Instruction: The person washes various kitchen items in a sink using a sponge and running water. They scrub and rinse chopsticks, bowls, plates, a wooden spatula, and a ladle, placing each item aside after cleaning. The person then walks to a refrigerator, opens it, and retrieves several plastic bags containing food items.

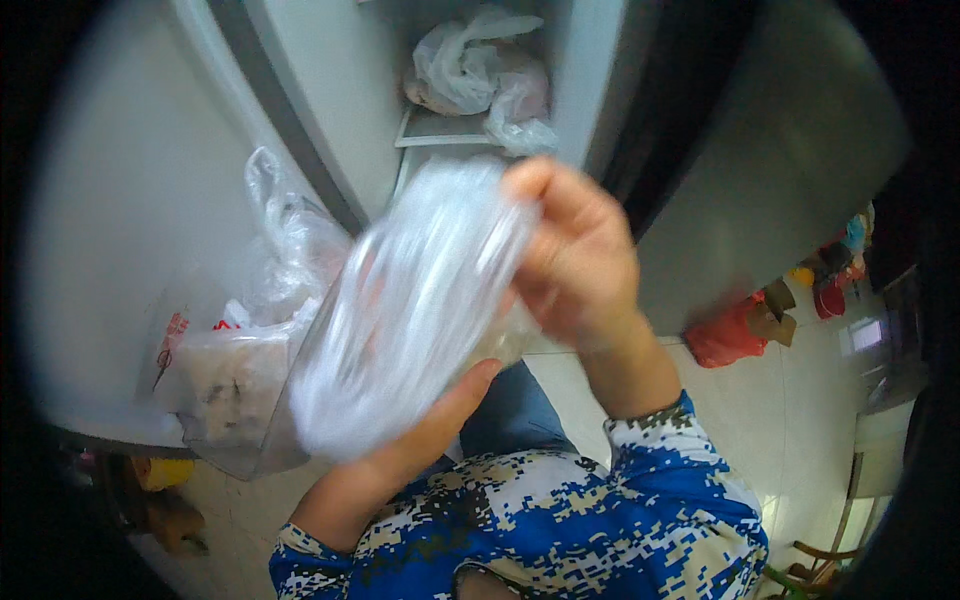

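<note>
A translucent white plastic bag [412, 307], blurred by motion, spans the space between my hands. My right hand [577, 255] pinches its upper right edge. Along the lower side lies my left hand [442, 409], its thumb extended and its fingers faintly visible through the film. What the bag contains is hard to make out. Behind it, an open refrigerator has a shelf [442, 139] bearing a knotted plastic bag [465, 67] with something pinkish inside.
On the left, the open refrigerator door [127, 247] has a clear door bin [247, 461] with a wrapped pale package [232, 382] and a tied clear bag [292, 255]. Another grey door panel [757, 172] stands right. Beyond it, a red plastic bag [724, 334] lies on the tiled floor [742, 405].
</note>
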`<act>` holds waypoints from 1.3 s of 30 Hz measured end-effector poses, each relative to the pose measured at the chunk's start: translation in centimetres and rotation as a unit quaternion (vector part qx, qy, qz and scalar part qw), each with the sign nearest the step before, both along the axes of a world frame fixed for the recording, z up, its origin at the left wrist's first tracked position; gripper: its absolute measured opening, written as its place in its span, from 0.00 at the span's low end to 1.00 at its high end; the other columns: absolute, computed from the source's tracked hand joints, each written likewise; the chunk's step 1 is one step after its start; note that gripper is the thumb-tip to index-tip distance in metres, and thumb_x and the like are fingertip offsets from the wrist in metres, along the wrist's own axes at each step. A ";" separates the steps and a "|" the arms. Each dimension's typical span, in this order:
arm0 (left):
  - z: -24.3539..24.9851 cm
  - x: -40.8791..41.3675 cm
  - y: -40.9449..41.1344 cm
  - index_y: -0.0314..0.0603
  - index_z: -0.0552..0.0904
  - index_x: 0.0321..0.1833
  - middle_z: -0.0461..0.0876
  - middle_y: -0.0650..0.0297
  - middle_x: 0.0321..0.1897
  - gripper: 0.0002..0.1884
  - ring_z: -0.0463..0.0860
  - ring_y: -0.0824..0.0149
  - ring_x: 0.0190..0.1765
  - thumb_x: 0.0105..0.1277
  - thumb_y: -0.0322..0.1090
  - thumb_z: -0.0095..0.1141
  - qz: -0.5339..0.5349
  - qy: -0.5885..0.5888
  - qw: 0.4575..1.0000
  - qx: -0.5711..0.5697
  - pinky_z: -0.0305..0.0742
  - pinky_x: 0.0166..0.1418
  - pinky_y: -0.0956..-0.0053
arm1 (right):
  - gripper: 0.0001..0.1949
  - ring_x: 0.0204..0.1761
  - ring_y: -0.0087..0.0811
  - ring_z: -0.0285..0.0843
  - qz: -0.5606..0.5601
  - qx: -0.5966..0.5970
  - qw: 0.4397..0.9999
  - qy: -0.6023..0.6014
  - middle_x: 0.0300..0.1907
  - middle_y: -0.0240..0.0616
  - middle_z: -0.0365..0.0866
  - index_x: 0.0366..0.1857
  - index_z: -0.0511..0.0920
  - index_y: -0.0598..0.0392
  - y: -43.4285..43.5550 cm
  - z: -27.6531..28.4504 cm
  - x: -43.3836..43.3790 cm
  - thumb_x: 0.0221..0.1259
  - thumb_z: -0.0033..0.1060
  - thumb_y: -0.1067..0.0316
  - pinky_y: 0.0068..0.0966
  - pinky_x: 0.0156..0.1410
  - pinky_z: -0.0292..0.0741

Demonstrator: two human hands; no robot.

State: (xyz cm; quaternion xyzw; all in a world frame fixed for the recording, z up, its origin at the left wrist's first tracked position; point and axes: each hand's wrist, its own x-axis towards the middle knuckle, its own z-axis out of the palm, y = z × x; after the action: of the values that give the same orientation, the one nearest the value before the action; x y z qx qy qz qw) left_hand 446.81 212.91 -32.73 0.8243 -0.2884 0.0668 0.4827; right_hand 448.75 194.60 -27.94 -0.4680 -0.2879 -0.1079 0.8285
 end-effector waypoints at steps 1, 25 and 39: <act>-0.4 0.5 -0.5 0.34 0.53 0.71 0.62 0.49 0.66 0.47 0.63 0.54 0.68 0.53 0.37 0.70 -0.015 -0.048 0.999 0.015 0.54 0.72 0.61 | 0.06 0.31 0.22 0.76 0.023 -0.023 0.999 0.013 0.31 0.34 0.76 0.42 0.73 0.58 0.6 -0.9 -0.9 0.67 0.52 0.69 0.19 0.39 0.74; -7.8 2.4 3.5 0.42 0.72 0.38 0.70 0.65 0.33 0.02 0.71 0.67 0.41 0.66 0.27 0.50 0.121 0.067 0.987 0.081 0.67 0.61 0.69 | 0.32 0.54 0.50 0.78 -0.111 -0.770 0.484 0.400 0.52 0.54 0.79 0.49 0.78 0.67 -13.2 -17.1 26.4 0.36 0.77 0.58 0.38 0.57 0.76; -10.3 2.0 4.6 0.43 0.72 0.44 0.71 0.64 0.37 0.05 0.71 0.67 0.42 0.71 0.35 0.48 0.178 0.094 0.965 0.167 0.67 0.55 0.72 | 0.16 0.44 0.41 0.81 -0.117 0.019 0.815 0.567 0.43 0.43 0.81 0.44 0.78 0.58 -14.1 -23.7 31.0 0.50 0.70 0.72 0.42 0.50 0.82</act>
State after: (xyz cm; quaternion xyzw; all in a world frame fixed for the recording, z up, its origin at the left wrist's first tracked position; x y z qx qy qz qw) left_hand 448.76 217.52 -43.01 0.9338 -0.0978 0.0246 0.3433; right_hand 479.74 180.53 -51.63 -0.4607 0.2917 0.0750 0.8349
